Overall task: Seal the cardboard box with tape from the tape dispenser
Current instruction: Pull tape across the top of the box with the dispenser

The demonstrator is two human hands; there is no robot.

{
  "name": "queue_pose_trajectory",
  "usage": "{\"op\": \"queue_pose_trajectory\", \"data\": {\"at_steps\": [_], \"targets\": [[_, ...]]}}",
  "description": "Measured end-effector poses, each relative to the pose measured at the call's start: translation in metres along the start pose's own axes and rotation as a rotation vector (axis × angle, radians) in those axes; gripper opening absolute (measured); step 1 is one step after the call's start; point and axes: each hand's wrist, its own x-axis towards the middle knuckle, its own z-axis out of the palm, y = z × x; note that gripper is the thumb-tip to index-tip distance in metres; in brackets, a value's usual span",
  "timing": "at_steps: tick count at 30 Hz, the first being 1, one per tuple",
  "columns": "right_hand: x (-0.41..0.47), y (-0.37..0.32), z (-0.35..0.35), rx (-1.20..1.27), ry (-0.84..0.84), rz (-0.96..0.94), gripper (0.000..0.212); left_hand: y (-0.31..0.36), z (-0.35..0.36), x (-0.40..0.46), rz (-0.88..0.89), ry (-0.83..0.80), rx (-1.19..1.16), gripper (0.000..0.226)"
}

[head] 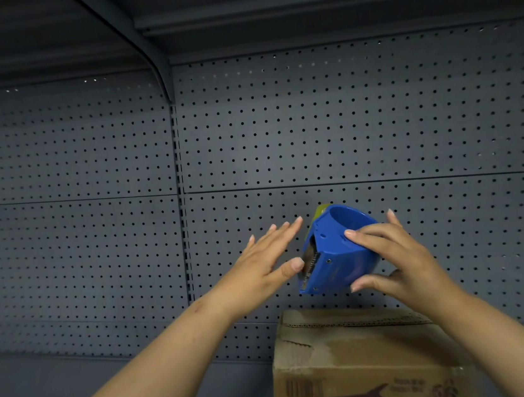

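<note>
One box (366,360), pegboard (377,124) behind, dispenser (337,255) above

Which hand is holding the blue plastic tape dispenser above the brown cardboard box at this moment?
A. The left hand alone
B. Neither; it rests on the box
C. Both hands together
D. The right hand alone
D: the right hand grips the blue plastic tape dispenser in the air above the brown cardboard box, while the left hand is open with fingers spread beside its toothed edge.
</note>
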Motion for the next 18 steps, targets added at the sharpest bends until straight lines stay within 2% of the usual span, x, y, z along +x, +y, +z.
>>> {"op": "queue_pose_trajectory", "data": {"at_steps": [8,14,18], "targets": [[-0.005,0.005,-0.012,-0.003,-0.005,-0.008,0.065,0.009,0.009,0.008,-0.033,0.047,-0.023,0.049],[-0.011,0.011,-0.022,-0.024,-0.006,-0.007,0.063,0.016,0.011,0.011,-0.055,0.187,-0.065,0.050],[-0.015,0.015,-0.025,-0.051,-0.038,-0.004,0.063,0.021,0.011,0.010,-0.002,0.243,-0.068,0.049]]}}
